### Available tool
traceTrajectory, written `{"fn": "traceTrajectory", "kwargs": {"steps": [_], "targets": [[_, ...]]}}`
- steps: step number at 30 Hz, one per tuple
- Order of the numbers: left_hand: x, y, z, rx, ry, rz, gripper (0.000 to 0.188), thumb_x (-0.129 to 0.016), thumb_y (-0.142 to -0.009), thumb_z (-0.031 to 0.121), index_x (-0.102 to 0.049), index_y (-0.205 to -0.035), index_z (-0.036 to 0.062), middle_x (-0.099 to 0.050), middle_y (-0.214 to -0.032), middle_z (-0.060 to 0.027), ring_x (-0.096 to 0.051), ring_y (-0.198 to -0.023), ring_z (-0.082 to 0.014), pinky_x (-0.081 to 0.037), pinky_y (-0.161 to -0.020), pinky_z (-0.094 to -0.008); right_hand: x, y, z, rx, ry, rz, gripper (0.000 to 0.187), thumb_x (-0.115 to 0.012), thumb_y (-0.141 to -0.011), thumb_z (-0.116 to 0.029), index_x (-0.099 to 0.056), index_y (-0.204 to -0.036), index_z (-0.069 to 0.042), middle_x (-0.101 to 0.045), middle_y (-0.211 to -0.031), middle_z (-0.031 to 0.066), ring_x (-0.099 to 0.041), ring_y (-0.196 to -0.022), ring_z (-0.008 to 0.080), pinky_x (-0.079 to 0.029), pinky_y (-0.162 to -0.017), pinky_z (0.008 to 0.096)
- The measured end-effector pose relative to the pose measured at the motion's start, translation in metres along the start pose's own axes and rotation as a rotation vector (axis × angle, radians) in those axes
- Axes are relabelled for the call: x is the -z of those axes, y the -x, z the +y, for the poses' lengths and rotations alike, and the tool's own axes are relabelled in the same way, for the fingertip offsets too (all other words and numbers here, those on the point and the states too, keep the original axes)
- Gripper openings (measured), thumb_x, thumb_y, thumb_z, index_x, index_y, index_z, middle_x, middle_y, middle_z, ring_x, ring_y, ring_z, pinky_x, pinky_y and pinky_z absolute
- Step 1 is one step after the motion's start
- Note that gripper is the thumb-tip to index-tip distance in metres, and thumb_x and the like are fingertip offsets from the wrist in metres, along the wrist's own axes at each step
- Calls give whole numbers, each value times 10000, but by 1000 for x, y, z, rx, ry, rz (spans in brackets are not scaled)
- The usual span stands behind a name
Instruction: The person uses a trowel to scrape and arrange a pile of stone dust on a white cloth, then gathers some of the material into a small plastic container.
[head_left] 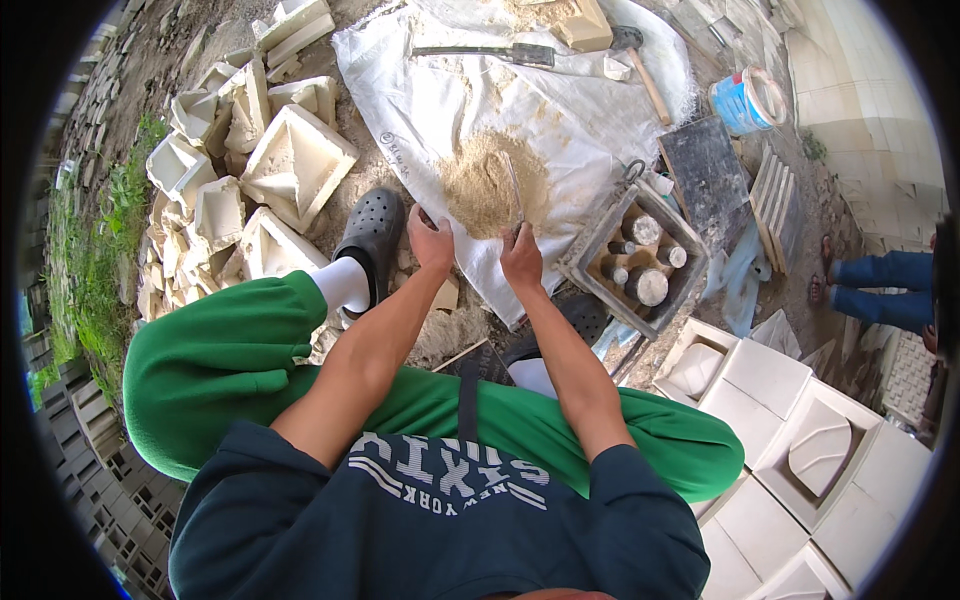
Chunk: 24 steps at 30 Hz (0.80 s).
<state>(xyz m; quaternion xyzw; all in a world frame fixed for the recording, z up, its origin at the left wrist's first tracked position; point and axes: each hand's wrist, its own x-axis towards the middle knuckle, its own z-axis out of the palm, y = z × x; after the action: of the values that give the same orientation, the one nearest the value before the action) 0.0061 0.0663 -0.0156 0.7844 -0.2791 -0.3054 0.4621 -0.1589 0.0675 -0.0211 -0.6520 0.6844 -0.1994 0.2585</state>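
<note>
My right hand (521,262) is closed around the end of a thin, narrow tool (514,188). The tool's long, slim blade points away from me over a heap of tan sandy powder (480,187); it shows nearly edge-on, so its exact kind is unclear. The heap lies on a white woven sheet (400,105) spread on the ground. At the sheet's near left edge, my left hand (431,241) has its fingers curled on the border, beside the powder.
Pale broken molds (297,165) pile up at left. A frame box (600,277) with several cylinders stands right of my right hand. Beyond are a dark board (706,170), a blue-white bucket (748,101) and a hammer (650,85). White square molds (765,375) sit lower right; a person's legs (880,287) show far right.
</note>
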Motion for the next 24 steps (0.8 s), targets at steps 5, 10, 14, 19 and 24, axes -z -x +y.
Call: {"fn": "traceTrajectory", "kwargs": {"steps": [5, 10, 14, 19, 24], "targets": [[4, 3, 7, -42, -197, -24, 602, -641, -817, 91, -382, -1346, -34, -437, -1312, -206, -474, -1204, -326, -384, -1027, -384, 9, -10, -3, -101, -8, -81, 401, -471, -962, -370, -477, -1075, 14, -623, -948, 278, -609, -850, 462, -487, -717, 528], [2, 3, 0, -270, -325, 13, 608, -628, -821, 122, -368, -1353, -14, -376, -1375, -211, -341, -1307, -373, -311, -1083, -420, 11, -18, -3, -135, 21, -104, 408, -462, -968, -364, -449, -1118, 15, -615, -962, 279, -600, -858, 461, -486, -703, 525], [-1, 8, 5, -366, -391, -46, 601, -626, -819, 124, -379, -1355, 13, -357, -1407, -210, -326, -1324, -377, -300, -1091, -436, 5, -9, 5, -91, -91, 118, 429, -438, -972, -384, -435, -1130, 15, -620, -954, 277, -609, -863, 454, -492, -709, 521], [0, 0, 4, -463, -417, -115, 599, -632, -814, 124, -389, -1354, 32, -347, -1433, -204, -321, -1332, -382, -286, -1098, -446, 8, -13, -1, -145, -96, 101, 405, -439, -973, -359, -430, -1135, 11, -627, -934, 272, -617, -833, 457, -495, -713, 525], [0, -2, -3, -480, -421, -124, 596, -632, -816, 125, -390, -1353, 33, -354, -1431, -205, -330, -1325, -390, -287, -1096, -447, 12, -19, 1, -234, -55, -1, 416, -436, -975, -369, -436, -1115, 22, -633, -914, 267, -619, -830, 459, -502, -712, 515]]}}
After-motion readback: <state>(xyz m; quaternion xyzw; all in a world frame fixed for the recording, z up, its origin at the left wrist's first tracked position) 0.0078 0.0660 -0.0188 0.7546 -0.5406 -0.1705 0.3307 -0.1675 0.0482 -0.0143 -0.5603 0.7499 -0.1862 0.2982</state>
